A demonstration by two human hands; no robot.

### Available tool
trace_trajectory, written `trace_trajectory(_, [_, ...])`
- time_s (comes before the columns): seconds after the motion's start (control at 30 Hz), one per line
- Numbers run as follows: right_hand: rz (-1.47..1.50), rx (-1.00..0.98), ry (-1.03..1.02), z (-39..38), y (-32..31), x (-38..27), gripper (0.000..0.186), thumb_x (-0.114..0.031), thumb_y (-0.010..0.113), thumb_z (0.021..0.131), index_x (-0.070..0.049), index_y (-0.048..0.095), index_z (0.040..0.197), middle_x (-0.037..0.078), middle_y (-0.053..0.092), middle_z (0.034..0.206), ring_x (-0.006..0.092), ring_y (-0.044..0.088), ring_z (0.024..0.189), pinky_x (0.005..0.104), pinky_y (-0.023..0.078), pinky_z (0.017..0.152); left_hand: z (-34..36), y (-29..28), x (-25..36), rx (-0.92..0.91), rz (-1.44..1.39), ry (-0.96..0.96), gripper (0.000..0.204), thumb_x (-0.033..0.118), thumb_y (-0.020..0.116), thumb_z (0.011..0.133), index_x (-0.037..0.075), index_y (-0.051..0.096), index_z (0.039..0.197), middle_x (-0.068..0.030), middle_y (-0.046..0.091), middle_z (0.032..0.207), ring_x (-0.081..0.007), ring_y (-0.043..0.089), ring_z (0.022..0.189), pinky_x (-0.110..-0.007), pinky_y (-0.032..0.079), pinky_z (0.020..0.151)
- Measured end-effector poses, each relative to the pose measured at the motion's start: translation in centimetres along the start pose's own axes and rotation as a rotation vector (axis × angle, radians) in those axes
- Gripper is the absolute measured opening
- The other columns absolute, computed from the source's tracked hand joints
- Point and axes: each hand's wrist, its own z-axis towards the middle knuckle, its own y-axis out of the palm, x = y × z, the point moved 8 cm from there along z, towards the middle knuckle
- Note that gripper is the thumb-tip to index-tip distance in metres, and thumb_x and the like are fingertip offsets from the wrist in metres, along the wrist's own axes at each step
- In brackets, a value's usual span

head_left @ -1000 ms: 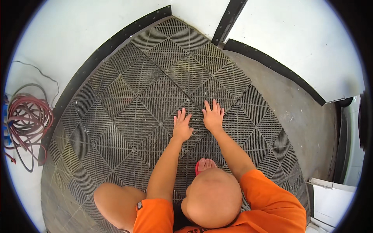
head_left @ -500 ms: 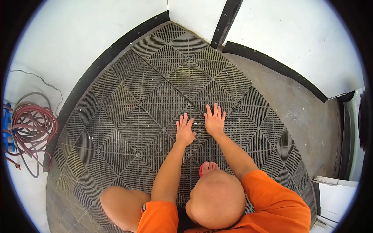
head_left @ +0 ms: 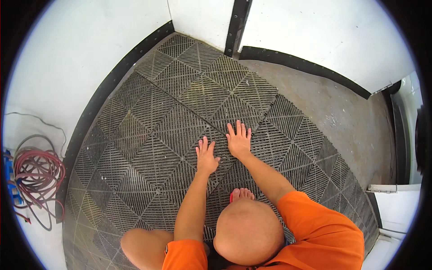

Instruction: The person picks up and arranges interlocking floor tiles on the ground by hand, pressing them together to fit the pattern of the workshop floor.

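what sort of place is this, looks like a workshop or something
Probably a garage or wash bay, though nothing settles which. Suggesting it: dark slatted floor tiles of a drain-through kind, a coiled reddish hose at the left wall, and white walls with black edging along their base.

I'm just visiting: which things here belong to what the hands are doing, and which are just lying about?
Part of the work:
- left hand, palm down, fingers pointing forward
- right hand, palm down, fingers spread
- dark slatted floor tiles beneath both hands

Just around:
- coiled reddish hose by the left wall
- black edging strip along that wall's foot
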Motion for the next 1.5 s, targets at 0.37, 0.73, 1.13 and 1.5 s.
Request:
trace_trajectory(0.37, [-0.006,-0.061,0.024,0.4,-0.4,0.2,0.053,-0.039,0.029,0.108,-0.024,0.023,0.158,0.014,0.012,0.166,0.0327,0.013,0.152,0.0562,0.008,0.122,0.8,0.3,0.1,-0.008,0.015,0.008,0.078,0.016,0.078,0.084,0.013,0.039,0.151,-0.0158,0.006,0.166,-0.0356,0.005,0.153,-0.051,0.010,0.124])
trace_trajectory(0.73, [-0.003,-0.097,0.027,0.3,-0.3,0.1,0.052,-0.039,0.027,0.108,-0.025,0.022,0.158,0.013,0.011,0.166,0.0322,0.012,0.153,0.0562,0.008,0.122,0.5,0.1,0.3,-0.007,0.005,-0.004,0.078,0.016,0.078,0.083,0.012,0.039,0.151,-0.0161,0.007,0.166,-0.0355,0.006,0.154,-0.051,0.009,0.124])
trace_trajectory(1.13, [-0.004,-0.013,0.002,0.2,-0.4,0.3,0.052,-0.039,0.027,0.108,-0.023,0.024,0.157,0.016,0.015,0.164,0.0340,0.015,0.152,0.0567,0.010,0.121,0.5,0.1,0.4,0.004,0.003,0.006,0.078,0.016,0.078,0.083,0.013,0.039,0.151,-0.0153,0.007,0.167,-0.0355,0.005,0.154,-0.051,0.009,0.124])
trace_trajectory(1.5, [-0.008,0.005,0.002,0.3,-0.3,0.3,0.052,-0.039,0.029,0.108,-0.023,0.025,0.157,0.017,0.017,0.164,0.0345,0.017,0.151,0.0570,0.010,0.121,0.7,0.3,0.2,0.012,-0.005,0.015,0.079,0.016,0.079,0.082,0.013,0.039,0.151,-0.0151,0.007,0.167,-0.0355,0.006,0.154,-0.051,0.009,0.124])
